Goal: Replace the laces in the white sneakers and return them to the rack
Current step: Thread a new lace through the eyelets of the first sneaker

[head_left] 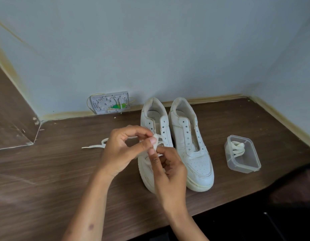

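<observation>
Two white sneakers stand side by side on the brown table, toes toward me: the left sneaker [156, 122] and the right sneaker [190, 141], whose eyelets are bare. A white lace [96, 145] runs from the left sneaker across the table to the left. My left hand [122, 148] pinches a bunched part of this lace above the left sneaker's eyelets. Just below it, my right hand [168, 169] pinches the same lace and covers the sneaker's toe.
A clear plastic box [242, 154] to the right of the sneakers holds another coiled white lace [237, 147]. A grey wall plate [109, 102] with thin yellow wires leans against the wall behind. The table's front edge [220, 204] runs close beneath my right forearm.
</observation>
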Demonstrator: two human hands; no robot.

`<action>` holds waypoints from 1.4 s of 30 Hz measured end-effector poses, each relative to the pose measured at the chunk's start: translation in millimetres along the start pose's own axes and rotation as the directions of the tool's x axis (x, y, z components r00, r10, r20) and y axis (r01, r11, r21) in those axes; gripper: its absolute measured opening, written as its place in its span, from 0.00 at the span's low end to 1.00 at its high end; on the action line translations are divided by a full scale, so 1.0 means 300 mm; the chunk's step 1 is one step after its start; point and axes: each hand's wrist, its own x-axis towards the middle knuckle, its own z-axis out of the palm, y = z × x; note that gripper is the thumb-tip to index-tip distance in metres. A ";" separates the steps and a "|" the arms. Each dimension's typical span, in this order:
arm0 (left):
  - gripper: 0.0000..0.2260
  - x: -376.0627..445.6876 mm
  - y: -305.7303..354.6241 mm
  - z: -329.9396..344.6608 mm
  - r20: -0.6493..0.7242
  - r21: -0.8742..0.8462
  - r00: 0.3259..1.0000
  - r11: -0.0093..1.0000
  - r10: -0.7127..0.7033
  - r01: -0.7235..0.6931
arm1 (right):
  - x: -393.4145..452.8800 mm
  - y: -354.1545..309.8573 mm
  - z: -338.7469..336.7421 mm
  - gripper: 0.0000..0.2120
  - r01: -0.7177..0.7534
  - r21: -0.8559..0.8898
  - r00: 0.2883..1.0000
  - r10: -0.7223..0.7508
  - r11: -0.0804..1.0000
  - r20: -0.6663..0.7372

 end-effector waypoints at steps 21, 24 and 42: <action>0.05 0.029 0.010 -0.009 -0.401 -0.191 0.910 0.981 -0.105 0.029 | 0.056 -0.008 -0.047 0.08 0.029 0.019 0.963 -0.033 0.999 0.267; 0.08 0.034 -0.032 -0.064 -0.573 -0.129 0.812 0.991 -0.110 0.044 | 0.091 -0.015 -0.100 0.07 -0.008 0.064 0.912 -0.019 0.998 0.410; 0.08 0.019 -0.058 0.026 0.005 0.323 0.992 0.939 0.125 -0.120 | 0.163 0.012 -0.177 0.07 0.029 0.014 0.939 -0.032 0.999 0.341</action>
